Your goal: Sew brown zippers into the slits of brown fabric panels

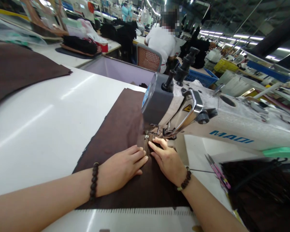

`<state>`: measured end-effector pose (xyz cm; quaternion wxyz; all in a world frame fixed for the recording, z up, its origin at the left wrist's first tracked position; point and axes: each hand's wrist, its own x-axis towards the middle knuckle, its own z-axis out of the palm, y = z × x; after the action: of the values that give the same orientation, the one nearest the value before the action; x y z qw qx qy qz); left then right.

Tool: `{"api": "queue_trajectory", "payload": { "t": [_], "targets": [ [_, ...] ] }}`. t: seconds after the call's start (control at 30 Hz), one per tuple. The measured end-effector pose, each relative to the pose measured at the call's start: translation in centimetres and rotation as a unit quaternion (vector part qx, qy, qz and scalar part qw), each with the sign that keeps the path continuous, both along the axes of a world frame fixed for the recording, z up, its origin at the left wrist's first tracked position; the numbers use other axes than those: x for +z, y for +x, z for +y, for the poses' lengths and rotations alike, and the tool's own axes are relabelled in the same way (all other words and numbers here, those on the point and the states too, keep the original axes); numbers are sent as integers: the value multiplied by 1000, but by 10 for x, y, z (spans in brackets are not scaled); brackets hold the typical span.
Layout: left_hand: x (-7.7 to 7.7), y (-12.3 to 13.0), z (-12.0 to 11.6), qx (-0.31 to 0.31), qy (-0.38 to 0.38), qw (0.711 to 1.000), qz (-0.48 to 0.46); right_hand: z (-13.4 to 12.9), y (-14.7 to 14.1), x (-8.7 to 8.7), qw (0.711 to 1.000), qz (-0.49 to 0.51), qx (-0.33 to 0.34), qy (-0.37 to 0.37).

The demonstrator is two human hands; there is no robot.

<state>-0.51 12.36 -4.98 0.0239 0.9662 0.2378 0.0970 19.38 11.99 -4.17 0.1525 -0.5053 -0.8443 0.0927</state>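
Note:
My left hand (122,167) and my right hand (168,159) lie on a dark brown fabric panel (111,138), pressing it down, with the fingertips almost meeting. Just beyond my right fingers, the presser foot (147,136) of a white MAQI industrial sewing machine (232,129) rests on the cloth. The needle area is small and partly hidden by the machine's metal guard. A dark beaded bracelet circles each wrist. The fabric runs under the machine head, and a raised fold shows beneath my right fingers.
A ruler scale (135,212) runs along the near table edge. Pink thread snips (218,172) and a dark fabric pile (256,193) lie at right. Another brown panel (14,71) lies at left. Beyond, a seated co-worker (161,42) and a blue crate (203,79) appear.

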Motion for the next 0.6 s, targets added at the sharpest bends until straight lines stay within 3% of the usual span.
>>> {"api": "queue_trajectory", "payload": {
  "t": [0.37, 0.6],
  "targets": [
    [9, 2, 24, -9, -13, 1000, -1, 22, 7, -6, 999, 45, -16, 22],
    [7, 0, 34, -12, -37, 999, 5, 29, 2, -5, 994, 72, -75, -17]
  ]
}}
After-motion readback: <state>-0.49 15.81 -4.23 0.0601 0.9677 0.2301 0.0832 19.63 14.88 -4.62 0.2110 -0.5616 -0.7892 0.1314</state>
